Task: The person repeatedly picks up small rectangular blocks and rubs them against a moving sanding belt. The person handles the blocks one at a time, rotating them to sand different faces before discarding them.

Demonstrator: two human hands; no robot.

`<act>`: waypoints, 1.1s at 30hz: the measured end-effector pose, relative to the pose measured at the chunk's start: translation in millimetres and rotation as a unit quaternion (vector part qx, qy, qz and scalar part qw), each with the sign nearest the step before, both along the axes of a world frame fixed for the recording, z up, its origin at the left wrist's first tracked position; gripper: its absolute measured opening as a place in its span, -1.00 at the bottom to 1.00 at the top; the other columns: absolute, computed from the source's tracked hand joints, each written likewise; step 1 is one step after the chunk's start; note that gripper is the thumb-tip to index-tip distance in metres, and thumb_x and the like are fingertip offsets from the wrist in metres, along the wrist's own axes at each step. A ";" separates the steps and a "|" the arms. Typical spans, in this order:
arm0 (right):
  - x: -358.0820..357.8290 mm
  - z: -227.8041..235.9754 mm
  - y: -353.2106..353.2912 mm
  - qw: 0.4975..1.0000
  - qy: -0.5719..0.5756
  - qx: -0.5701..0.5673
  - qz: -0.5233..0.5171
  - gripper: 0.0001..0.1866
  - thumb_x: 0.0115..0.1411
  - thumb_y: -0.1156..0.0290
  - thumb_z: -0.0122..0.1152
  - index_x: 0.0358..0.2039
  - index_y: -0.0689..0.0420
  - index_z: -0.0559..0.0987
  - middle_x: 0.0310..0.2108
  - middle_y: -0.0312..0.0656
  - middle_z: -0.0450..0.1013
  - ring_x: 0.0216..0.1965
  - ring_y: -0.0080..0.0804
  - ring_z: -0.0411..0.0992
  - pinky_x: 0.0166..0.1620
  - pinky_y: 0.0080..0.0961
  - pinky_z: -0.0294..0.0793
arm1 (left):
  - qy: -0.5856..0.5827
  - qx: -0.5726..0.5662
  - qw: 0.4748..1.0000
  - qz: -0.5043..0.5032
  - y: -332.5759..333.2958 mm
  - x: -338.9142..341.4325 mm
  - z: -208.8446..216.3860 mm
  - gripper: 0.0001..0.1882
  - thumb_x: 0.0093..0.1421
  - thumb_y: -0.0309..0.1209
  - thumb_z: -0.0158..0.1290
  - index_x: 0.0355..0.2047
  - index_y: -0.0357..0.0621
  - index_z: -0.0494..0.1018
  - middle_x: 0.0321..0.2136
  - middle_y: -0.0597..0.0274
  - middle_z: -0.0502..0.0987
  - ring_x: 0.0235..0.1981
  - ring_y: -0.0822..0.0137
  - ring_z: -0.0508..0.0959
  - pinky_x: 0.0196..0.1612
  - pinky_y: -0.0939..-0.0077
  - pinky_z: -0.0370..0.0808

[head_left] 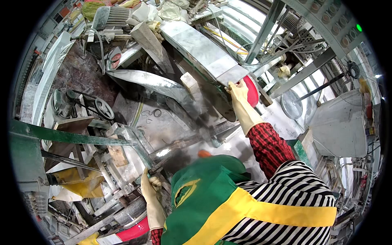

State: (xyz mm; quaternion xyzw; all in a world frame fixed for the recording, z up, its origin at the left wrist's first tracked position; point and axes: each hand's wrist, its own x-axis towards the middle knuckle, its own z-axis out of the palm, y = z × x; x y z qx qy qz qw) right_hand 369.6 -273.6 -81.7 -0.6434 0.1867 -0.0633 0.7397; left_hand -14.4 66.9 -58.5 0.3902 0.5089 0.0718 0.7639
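Observation:
A long pale grey strip of stone tiles (192,45) lies on a narrow bench running away to the upper left. At its near end, my right hand (239,93), in a cream rubber glove, has its fingers bent over the edge of the last tile (232,75). A rounded red end piece (252,92) sits just beside that hand. Low on the left, my left hand (152,188), gloved alike, is closed at the lower end of a green metal bar (141,153). What its curled fingers hold is hidden.
Green framework (73,134) crosses on the left, with a handwheel (104,108) behind it. Stone and wood pieces (153,47) lean around the bench. A control panel (330,20) with a green light hangs at upper right. A round grey disc (291,103) stands right of the bench.

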 end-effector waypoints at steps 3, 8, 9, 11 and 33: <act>10.0 -14.7 1.5 0.997 0.028 -0.075 -0.007 -0.63 0.12 0.42 0.25 -0.11 0.31 0.39 -0.46 0.02 0.53 -0.58 -0.27 0.55 -0.47 -0.39 0.58 | -0.025 -0.026 0.999 -0.009 5.6 -5.6 -8.3 -0.41 0.41 -0.15 -0.08 0.40 0.04 0.18 -0.66 0.51 0.00 -0.69 0.58 0.05 -0.60 0.64 0.10; 14.0 -9.3 -18.1 0.978 0.067 -0.183 0.078 -0.46 0.11 0.36 0.35 0.06 0.32 0.43 -0.36 -0.08 0.50 -0.48 -0.36 0.53 -0.42 -0.46 0.57 | -0.029 -0.021 0.999 0.030 -7.2 -3.3 -7.1 -0.53 0.36 -0.17 0.05 0.24 0.03 0.36 -0.67 0.49 0.03 -0.70 0.58 0.04 -0.62 0.63 0.08; 11.1 -8.8 -19.8 0.985 0.067 -0.147 0.063 -0.46 0.13 0.43 0.33 0.11 0.30 0.42 -0.36 -0.09 0.50 -0.48 -0.37 0.53 -0.42 -0.47 0.56 | -0.029 -0.018 0.999 0.031 -7.3 -5.9 -6.1 -0.54 0.36 -0.17 0.06 0.22 0.03 0.38 -0.68 0.48 0.04 -0.71 0.57 0.05 -0.62 0.63 0.09; 0.3 1.3 -9.6 0.997 0.071 0.006 -0.033 -0.44 0.16 0.57 0.27 0.19 0.29 0.39 -0.36 -0.10 0.50 -0.47 -0.36 0.52 -0.40 -0.46 0.58 | -0.031 -0.015 0.999 0.028 -9.1 -6.7 -0.7 -0.57 0.35 -0.17 0.08 0.17 0.02 0.41 -0.68 0.46 0.08 -0.72 0.56 0.07 -0.62 0.63 0.12; -131.2 -52.6 111.9 0.906 -0.067 0.013 0.417 -0.54 0.38 0.43 0.18 0.26 0.21 0.42 0.03 -0.09 0.56 -0.13 -0.52 0.53 -0.15 -0.66 0.49 | 0.534 0.510 0.631 0.237 130.9 -261.0 65.0 0.08 0.01 0.10 0.35 0.35 -0.32 0.15 0.25 -0.30 0.30 0.28 -0.17 0.29 0.35 0.12 0.24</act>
